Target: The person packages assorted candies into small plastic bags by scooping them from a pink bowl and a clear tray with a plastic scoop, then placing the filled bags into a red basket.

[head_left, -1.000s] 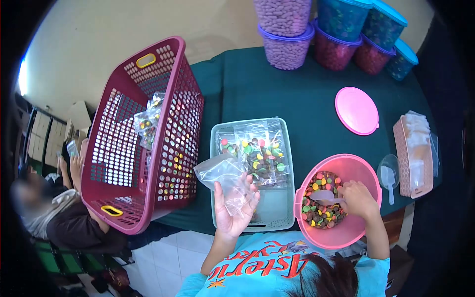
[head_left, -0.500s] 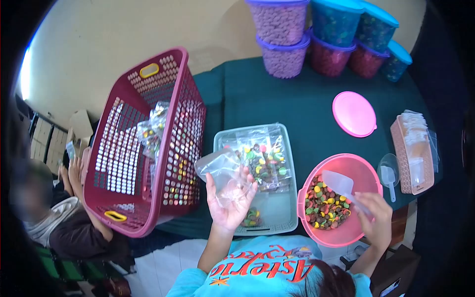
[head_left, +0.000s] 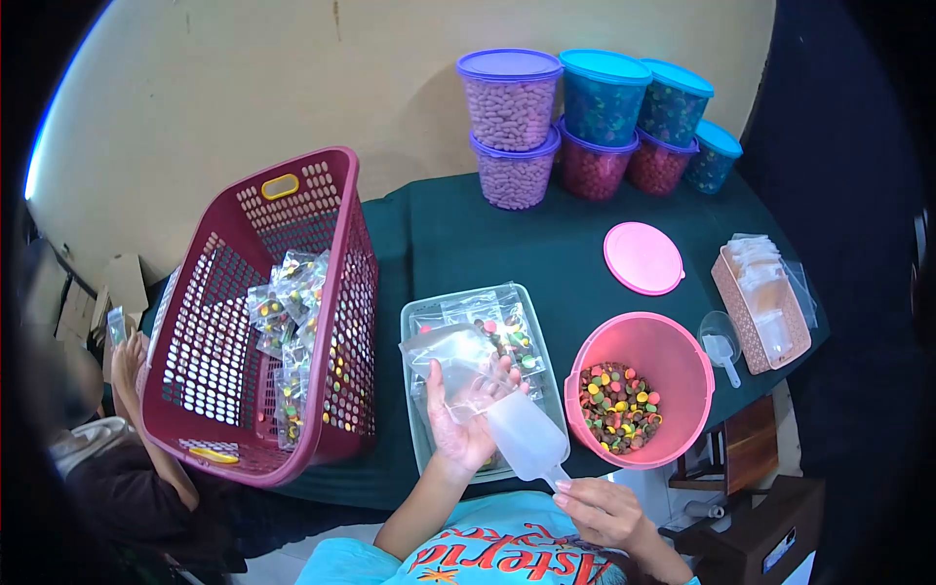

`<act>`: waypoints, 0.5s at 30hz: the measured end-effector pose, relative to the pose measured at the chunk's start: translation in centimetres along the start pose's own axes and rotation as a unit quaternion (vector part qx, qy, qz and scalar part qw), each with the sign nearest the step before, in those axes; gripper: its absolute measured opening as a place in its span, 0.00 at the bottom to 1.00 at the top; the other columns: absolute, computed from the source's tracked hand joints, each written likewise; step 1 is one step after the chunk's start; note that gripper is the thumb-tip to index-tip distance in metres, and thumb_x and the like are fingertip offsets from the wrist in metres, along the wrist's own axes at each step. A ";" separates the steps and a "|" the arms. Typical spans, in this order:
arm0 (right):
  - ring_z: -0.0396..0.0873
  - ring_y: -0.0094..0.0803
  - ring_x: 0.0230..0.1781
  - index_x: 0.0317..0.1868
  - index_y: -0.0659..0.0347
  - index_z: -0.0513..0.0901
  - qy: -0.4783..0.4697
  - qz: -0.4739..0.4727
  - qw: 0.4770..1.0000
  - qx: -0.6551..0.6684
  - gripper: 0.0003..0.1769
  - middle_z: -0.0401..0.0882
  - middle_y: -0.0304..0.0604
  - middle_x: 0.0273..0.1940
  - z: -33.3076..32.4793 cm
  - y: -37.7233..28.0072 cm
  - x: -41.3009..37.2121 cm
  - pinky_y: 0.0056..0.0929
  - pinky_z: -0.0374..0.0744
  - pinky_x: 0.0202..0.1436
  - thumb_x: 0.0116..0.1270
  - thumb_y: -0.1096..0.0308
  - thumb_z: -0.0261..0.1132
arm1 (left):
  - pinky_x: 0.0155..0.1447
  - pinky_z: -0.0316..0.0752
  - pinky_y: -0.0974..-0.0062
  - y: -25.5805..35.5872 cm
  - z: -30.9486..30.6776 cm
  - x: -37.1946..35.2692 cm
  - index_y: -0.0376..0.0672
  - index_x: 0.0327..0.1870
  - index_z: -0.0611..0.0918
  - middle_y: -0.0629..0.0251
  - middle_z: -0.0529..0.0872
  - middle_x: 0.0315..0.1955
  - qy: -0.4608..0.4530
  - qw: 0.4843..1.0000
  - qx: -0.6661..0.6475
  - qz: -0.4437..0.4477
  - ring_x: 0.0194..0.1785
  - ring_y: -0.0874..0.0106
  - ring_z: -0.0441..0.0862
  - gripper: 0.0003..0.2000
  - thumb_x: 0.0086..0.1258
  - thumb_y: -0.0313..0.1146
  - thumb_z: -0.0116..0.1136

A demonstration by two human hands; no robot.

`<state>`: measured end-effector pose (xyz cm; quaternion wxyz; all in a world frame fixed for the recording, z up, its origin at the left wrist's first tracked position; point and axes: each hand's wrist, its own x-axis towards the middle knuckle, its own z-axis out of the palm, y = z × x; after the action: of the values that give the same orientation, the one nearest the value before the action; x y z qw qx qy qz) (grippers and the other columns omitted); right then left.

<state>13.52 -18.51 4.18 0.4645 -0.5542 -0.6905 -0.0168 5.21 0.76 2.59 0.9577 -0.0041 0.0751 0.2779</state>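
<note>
My left hand (head_left: 462, 437) holds up a clear plastic bag (head_left: 444, 363) over the pale green tray (head_left: 543, 370). In my right hand (head_left: 606, 515) is the handle of a translucent white scoop (head_left: 526, 434), its wide end overlapping the bag's lower side, close to my left fingers. No candies show in the scoop. Under the bag, the tray carries filled bags of colourful candies (head_left: 512, 336). To the right stands a pink bucket (head_left: 678, 380), with brown, yellow, green and red round candies (head_left: 621, 409) at its bottom.
A maroon laundry basket (head_left: 336, 292) with several filled bags (head_left: 291, 302) stands at left, a person's hand (head_left: 127, 361) beyond it. Lidded tubs (head_left: 512, 107) are stacked at the back. A pink lid (head_left: 643, 258), a second scoop (head_left: 721, 349) and a basket of bags (head_left: 765, 322) lie right.
My right hand has brought the scoop out of the bucket and leftward to the bag. My left hand still holds the bag. The camera view has shifted.
</note>
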 end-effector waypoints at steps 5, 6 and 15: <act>0.78 0.36 0.36 0.39 0.65 0.77 -0.018 0.005 1.000 0.020 0.19 0.76 0.46 0.39 0.3 -1.1 -0.6 0.28 0.78 0.39 0.41 0.82 0.63 | 0.58 0.63 0.60 -0.4 -0.1 -1.1 0.34 0.52 0.65 0.54 0.73 0.45 0.032 0.998 0.036 0.042 0.50 0.60 0.70 0.33 0.57 0.57 0.48; 0.78 0.36 0.36 0.39 0.65 0.77 -0.021 0.002 1.000 0.022 0.19 0.76 0.46 0.39 0.5 -1.2 -0.7 0.28 0.78 0.39 0.41 0.82 0.63 | 0.58 0.63 0.60 -0.6 -0.1 -1.5 0.34 0.52 0.65 0.54 0.73 0.45 0.032 0.998 0.034 0.047 0.50 0.60 0.70 0.33 0.57 0.57 0.48; 0.70 0.38 0.33 0.35 0.59 0.77 0.039 0.017 0.998 0.047 0.18 0.69 0.42 0.35 2.4 1.2 0.0 0.32 0.68 0.36 0.37 0.71 0.64 | 0.57 0.64 0.58 -5.1 0.3 -3.5 0.39 0.59 0.59 0.50 0.67 0.51 -0.001 0.982 0.185 0.034 0.52 0.59 0.69 0.32 0.55 0.47 0.48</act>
<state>12.94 -16.76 2.19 0.5166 -0.5420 -0.6628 0.0022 5.07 -5.39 3.17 0.9321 0.1760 0.1239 0.2915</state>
